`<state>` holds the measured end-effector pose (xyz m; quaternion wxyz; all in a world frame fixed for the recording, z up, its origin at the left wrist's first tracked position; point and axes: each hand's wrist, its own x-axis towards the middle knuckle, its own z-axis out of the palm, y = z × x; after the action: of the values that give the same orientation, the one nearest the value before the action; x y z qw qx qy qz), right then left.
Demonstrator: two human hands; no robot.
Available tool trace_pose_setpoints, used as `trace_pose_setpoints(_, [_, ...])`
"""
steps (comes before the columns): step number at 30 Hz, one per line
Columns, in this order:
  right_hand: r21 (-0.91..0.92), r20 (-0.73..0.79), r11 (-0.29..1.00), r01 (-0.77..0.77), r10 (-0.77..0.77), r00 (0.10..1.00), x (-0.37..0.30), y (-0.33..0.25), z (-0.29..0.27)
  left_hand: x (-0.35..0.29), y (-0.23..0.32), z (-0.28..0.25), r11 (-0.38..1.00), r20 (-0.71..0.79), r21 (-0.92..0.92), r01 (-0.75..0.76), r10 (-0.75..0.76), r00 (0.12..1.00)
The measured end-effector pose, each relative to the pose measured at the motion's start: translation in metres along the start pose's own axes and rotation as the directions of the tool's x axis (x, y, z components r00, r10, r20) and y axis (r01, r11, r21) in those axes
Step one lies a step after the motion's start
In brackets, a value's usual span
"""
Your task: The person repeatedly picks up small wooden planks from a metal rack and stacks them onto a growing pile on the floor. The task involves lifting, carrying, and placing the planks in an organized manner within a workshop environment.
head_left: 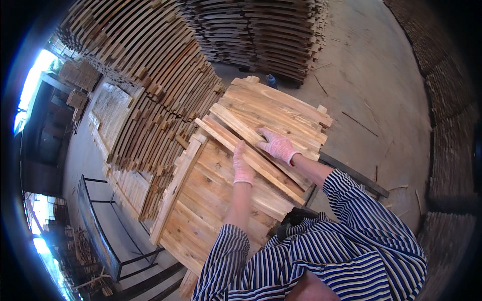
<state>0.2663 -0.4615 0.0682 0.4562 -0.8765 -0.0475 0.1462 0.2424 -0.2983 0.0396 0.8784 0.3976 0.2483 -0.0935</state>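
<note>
My left hand (243,166), in a pink knit glove, is closed on the near edge of a narrow wooden board (273,176). A second narrow board (233,121) lies just beyond it, nearly parallel, with a dark gap between the two. My right hand (278,146), gloved alike, grips this second board with the thumb on its near side. Beneath my left forearm spreads a panel of joined planks (201,195), with a crosswise batten (176,188) along its left end. More light planks (281,108) lie on the far side of the boards. Fingers under the edges are hidden.
Tall stacks of wooden slats (145,45) stand at the far left, with a darker stack (271,37) behind. A metal-framed rack (100,233) stands at the left. A dark metal rail (359,178) sticks out right of the planks. A blue bottle-like object (271,80) sits beyond them.
</note>
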Motion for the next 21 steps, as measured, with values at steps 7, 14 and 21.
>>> trace_pose_setpoints(7, [-0.341,-0.007,0.940,-0.005,0.003,1.000,-0.008,-0.013,0.015,0.001,-0.001,-0.021,1.000,-0.007,-0.006,-0.003,0.003,1.000])
trace_pose_setpoints(14, [-0.313,-0.086,0.949,0.035,-0.065,0.994,0.026,0.055,-0.046,-0.003,-0.006,-0.016,0.998,0.038,-0.057,-0.016,0.018,0.999])
trace_pose_setpoints(21, [-0.197,-0.072,0.980,-0.005,-0.009,0.997,0.009,-0.009,-0.060,0.010,-0.005,-0.047,0.997,0.025,-0.080,-0.018,0.020,0.999])
